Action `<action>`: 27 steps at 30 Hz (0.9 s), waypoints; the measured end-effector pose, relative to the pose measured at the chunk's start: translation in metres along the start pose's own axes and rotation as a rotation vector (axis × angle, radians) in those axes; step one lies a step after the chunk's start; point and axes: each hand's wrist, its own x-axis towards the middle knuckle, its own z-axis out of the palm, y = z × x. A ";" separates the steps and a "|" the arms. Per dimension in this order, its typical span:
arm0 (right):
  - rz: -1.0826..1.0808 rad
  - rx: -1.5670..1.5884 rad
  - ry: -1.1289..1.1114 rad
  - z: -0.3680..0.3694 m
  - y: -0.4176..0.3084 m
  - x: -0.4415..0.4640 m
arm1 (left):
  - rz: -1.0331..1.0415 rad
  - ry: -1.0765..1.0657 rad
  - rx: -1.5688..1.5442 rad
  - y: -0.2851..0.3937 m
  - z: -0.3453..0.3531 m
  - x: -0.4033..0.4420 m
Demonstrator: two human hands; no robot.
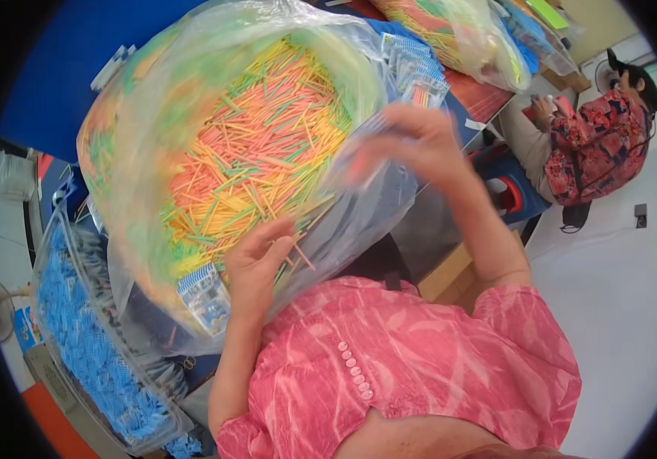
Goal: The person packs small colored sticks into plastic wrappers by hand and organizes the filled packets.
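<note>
A large clear plastic bag (133, 153) lies open in front of me, filled with thin pink, yellow and green sticks (267, 130). At its near edge my left hand (256, 256) is closed, with a few thin sticks (303, 254) between thumb and fingers. My right hand (424, 141) is raised over the bag's right side, smeared by motion. Its fingers are bent around a blurred, see-through packet (355, 157) with some red or pink in it. A small blue-and-white printed packet (206, 298) lies beside my left wrist.
A clear bin (103, 344) of blue-topped packets stands at the left. More printed packets (416, 65) lie beyond the bag on the right. Another bag of sticks (451, 34) is at the back. A person in a patterned shirt (600, 145) sits at the right.
</note>
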 end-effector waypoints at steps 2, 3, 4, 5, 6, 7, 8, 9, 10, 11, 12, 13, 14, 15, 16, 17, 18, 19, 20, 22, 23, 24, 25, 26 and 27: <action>0.089 -0.040 0.188 -0.052 0.037 0.001 | -0.003 0.030 0.016 -0.005 -0.005 0.001; 0.100 -0.057 0.281 -0.073 0.067 0.002 | 0.022 0.039 0.086 -0.006 -0.005 0.003; 0.149 -0.153 0.257 -0.096 0.100 0.005 | 0.044 0.054 0.154 -0.006 -0.006 0.004; 0.195 -0.251 0.235 -0.107 0.122 0.009 | 0.045 0.075 0.162 -0.006 -0.006 0.006; 0.186 -0.237 0.226 -0.110 0.147 0.009 | 0.049 0.058 0.198 -0.008 -0.005 0.008; 0.160 -0.553 0.177 -0.109 0.163 0.011 | 0.053 0.038 0.233 -0.009 -0.004 0.009; 0.130 -0.868 0.131 -0.102 0.163 0.015 | 0.055 0.048 0.242 -0.009 -0.004 0.008; 0.122 -0.858 0.131 -0.099 0.160 0.020 | 0.063 0.044 0.251 -0.009 -0.005 0.008; -0.115 -1.000 0.272 -0.086 0.137 0.031 | 0.068 0.038 0.261 -0.008 -0.005 0.009; -0.356 -1.132 0.418 -0.070 0.123 0.040 | 0.068 0.045 0.268 -0.009 -0.005 0.009; -0.379 -0.946 0.343 -0.050 0.120 0.049 | 0.070 0.048 0.276 -0.011 -0.006 0.010; -0.395 -0.761 0.270 -0.029 0.116 0.056 | 0.070 0.047 0.287 -0.011 -0.006 0.009; -0.414 -0.641 0.119 -0.003 0.113 0.064 | 0.067 0.045 0.297 -0.009 -0.005 0.009; -0.435 -0.520 -0.029 0.022 0.109 0.074 | 0.070 0.039 0.303 -0.007 -0.002 0.009; -0.434 -0.587 -0.128 0.044 0.101 0.084 | 0.074 0.038 0.306 -0.004 -0.002 0.010; -0.436 -0.654 -0.231 0.061 0.093 0.092 | 0.079 0.046 0.312 -0.001 -0.003 0.008; -0.445 -0.647 -0.233 0.074 0.091 0.101 | 0.130 0.038 0.346 0.002 -0.005 0.005; -0.401 -0.715 -0.302 0.086 0.093 0.110 | 0.178 0.030 0.379 0.004 -0.007 0.001; -0.355 -0.783 -0.371 0.093 0.096 0.117 | 0.178 0.039 0.381 0.008 -0.010 -0.004; -0.415 -0.813 -0.377 0.100 0.104 0.125 | 0.229 0.073 0.462 0.014 -0.018 -0.012; -0.470 -0.847 -0.382 0.103 0.105 0.129 | 0.231 0.081 0.461 0.015 -0.022 -0.015; -0.479 -0.847 -0.388 0.106 0.107 0.132 | 0.224 0.104 0.470 0.016 -0.026 -0.017; -0.472 -0.853 -0.387 0.108 0.108 0.134 | 0.215 0.128 0.478 0.016 -0.028 -0.020; -0.463 -0.863 -0.383 0.109 0.110 0.135 | 0.217 0.135 0.473 0.015 -0.029 -0.020; -0.469 -0.866 -0.387 0.108 0.112 0.135 | 0.215 0.130 0.453 0.014 -0.029 -0.019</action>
